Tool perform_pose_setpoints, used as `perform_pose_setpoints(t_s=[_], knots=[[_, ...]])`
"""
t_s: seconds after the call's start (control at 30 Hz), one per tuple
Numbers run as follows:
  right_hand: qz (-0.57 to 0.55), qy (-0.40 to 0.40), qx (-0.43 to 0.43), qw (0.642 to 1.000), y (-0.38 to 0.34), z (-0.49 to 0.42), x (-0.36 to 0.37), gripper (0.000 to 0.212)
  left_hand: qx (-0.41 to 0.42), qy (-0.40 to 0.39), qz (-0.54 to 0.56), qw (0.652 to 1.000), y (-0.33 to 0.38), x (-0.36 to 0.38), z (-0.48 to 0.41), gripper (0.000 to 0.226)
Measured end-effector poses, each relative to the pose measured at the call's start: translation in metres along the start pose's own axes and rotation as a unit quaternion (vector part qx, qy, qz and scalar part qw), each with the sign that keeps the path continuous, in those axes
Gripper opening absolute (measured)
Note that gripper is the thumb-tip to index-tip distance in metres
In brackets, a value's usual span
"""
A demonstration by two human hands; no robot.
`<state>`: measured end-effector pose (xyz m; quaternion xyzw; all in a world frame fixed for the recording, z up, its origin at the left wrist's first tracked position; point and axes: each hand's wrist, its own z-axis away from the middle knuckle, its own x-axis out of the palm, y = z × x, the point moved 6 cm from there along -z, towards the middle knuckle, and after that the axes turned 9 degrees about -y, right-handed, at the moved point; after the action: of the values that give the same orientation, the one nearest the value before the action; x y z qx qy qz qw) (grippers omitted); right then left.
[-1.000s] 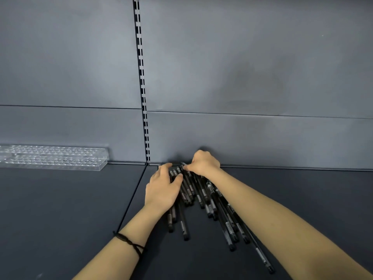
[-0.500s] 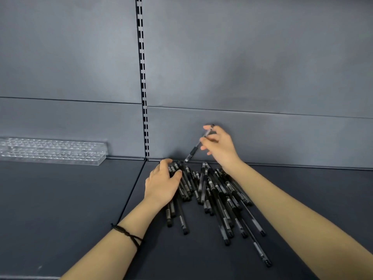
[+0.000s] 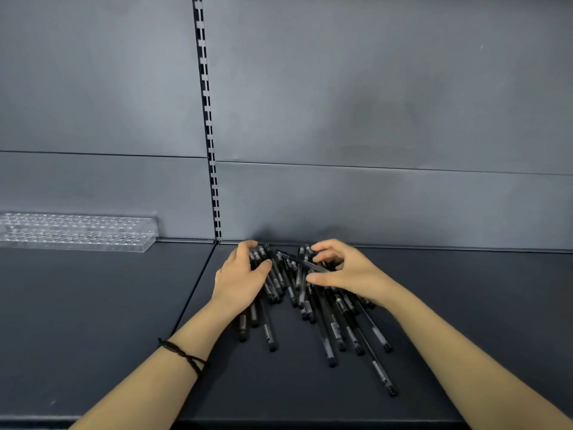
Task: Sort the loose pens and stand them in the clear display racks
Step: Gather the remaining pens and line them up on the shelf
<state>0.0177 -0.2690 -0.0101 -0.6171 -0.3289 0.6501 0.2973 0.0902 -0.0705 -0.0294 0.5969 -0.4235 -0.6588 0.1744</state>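
A pile of loose black pens [image 3: 328, 324] lies fanned out on the dark shelf [image 3: 93, 321], its far ends against the back wall. My left hand [image 3: 242, 279] lies over the left side of the pile, with fingers and thumb curled round a bunch of pens. Just above the right side hovers my right hand [image 3: 347, 273], pinching a single black pen [image 3: 302, 261] that points left across the pile. A clear display rack [image 3: 77, 234] with rows of holes stands at the back left, with no pens in it.
A slotted metal upright [image 3: 208, 119] runs down the grey back wall [image 3: 387, 103]. A seam [image 3: 198, 280] divides the shelf just left of the pile. A black cord bracelet is on my left wrist.
My right hand, which had lifted one pen up against the wall, has come down over the pile with the pen now lying sideways. My left hand has stayed on the pens.
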Motion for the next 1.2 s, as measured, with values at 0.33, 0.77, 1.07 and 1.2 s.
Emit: perform_pose_setpoints(t_s=[0.33, 0.77, 1.07, 1.2], knots=[[0.161, 0.134, 0.176, 0.962, 0.038, 0.015, -0.051, 0.042, 0.093, -0.090, 0.118, 0.985, 0.021, 0.018, 0.018, 0.050], [0.127, 0.026, 0.063, 0.989, 0.014, 0.009, -0.016, 0.017, 0.079, -0.125, -0.115, 0.982, 0.024, 0.039, 0.016, 0.056], [0.126, -0.036, 0.068, 0.989, 0.012, 0.013, -0.019, 0.029, 0.100, -0.145, -0.114, 0.978, 0.027, 0.036, 0.024, 0.035], [0.094, -0.041, 0.072, 0.992, 0.013, 0.015, -0.018, 0.025, 0.111, -0.166, -0.115, 0.973, 0.025, 0.039, 0.025, 0.043]])
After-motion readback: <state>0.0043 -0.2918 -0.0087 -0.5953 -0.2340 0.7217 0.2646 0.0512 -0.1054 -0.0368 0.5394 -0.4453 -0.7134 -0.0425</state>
